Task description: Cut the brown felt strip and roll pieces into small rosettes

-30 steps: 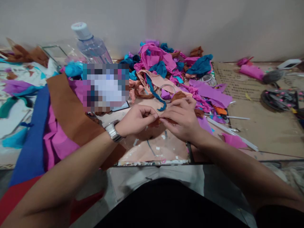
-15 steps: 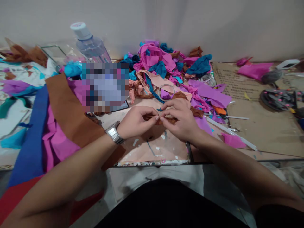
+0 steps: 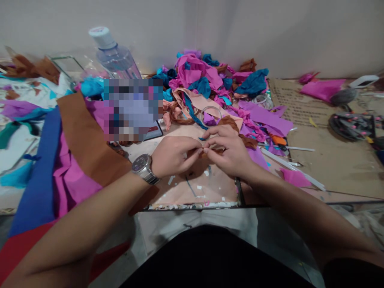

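My left hand and my right hand meet above the table, thumbs and forefingers pinched tip to tip. Between and beneath the fingers shows brown crepe paper, mostly hidden by the hands; its shape under them is unclear. Just beyond my right fingertips lies a twisted teal paper cord. A clear ring rests behind it on the pile. On my left wrist is a metal watch.
Behind the hands is a heap of crumpled coloured paper. A water bottle stands back left. Brown strip and blue strip hang over the front edge on the left. White sticks and cardboard lie right.
My left wrist has rolled, so the watch face now shows. The left fingers have shifted slightly to the right, against the right fingertips. The right hand stays almost in place.
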Motion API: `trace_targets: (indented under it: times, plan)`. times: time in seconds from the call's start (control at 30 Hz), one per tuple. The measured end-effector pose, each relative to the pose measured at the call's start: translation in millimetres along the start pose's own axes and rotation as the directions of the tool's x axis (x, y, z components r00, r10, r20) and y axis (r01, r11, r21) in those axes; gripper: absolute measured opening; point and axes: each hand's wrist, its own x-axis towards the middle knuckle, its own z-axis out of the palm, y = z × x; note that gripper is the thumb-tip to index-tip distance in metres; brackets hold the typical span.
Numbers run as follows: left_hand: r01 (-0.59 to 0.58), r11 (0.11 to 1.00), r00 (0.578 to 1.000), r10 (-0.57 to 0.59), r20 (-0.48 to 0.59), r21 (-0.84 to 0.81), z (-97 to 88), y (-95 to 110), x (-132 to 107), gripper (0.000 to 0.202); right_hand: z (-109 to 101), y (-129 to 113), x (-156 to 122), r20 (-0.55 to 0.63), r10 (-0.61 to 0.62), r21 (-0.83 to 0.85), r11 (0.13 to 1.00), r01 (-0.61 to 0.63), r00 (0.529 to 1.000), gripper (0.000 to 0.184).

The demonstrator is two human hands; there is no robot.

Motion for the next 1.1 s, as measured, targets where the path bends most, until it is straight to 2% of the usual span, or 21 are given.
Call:
trace_targets:
  times: [0.2,0.33,0.43,0.5,0.63,0.73,0.83,0.97,1.1]
  plan:
    - [-0.044,0.997,0.998,0.047,-0.043,0.067,1.9,1.3,0.9,0.014,0.9,0.8,1.6,0.043,-0.001,0.014,1.0,0.0,0.999,0.009]
    - [-0.126,0.982,0.988,0.137,-0.071,0.142,3.0,0.6,1.3,0.016,0.3,-4.3,1.6,0.078,-0.002,0.003,1.0,0.002,0.997,0.012]
    - [-0.159,0.967,0.983,0.173,-0.054,0.2,2.4,0.4,1.7,0.018,0.2,-6.7,1.4,0.085,0.001,-0.01,1.0,0.0,0.996,0.013]
    - [-0.124,0.965,0.99,0.136,-0.037,0.232,1.4,2.5,1.7,0.019,1.1,-5.7,1.3,0.08,0.003,-0.017,1.0,-0.002,0.997,0.012]
    - [0.021,0.976,1.0,-0.018,-0.019,0.218,-1.7,11.3,0.5,0.018,4.5,-0.2,1.3,0.07,0.0,-0.035,0.999,0.002,0.998,0.012]
    - [0.117,0.974,0.993,-0.109,-0.053,0.192,-5.0,15.1,-0.4,0.011,6.2,2.5,1.6,0.063,0.004,-0.054,0.999,-0.001,0.998,0.011]
    - [0.18,0.965,0.982,-0.166,-0.089,0.189,-8.1,10.7,-0.3,0.015,7.0,3.0,2.0,0.059,0.007,-0.074,0.997,-0.003,0.998,0.01]
    - [0.249,0.951,0.968,-0.238,-0.079,0.184,-8.7,-3.1,0.6,0.025,7.6,2.1,1.7,0.061,0.005,-0.088,0.996,0.0,0.998,0.012]
    - [0.267,0.947,0.963,-0.256,-0.085,0.176,-8.7,-8.8,0.9,0.026,8.0,1.8,1.1,0.055,0.002,-0.096,0.995,0.004,0.998,0.012]
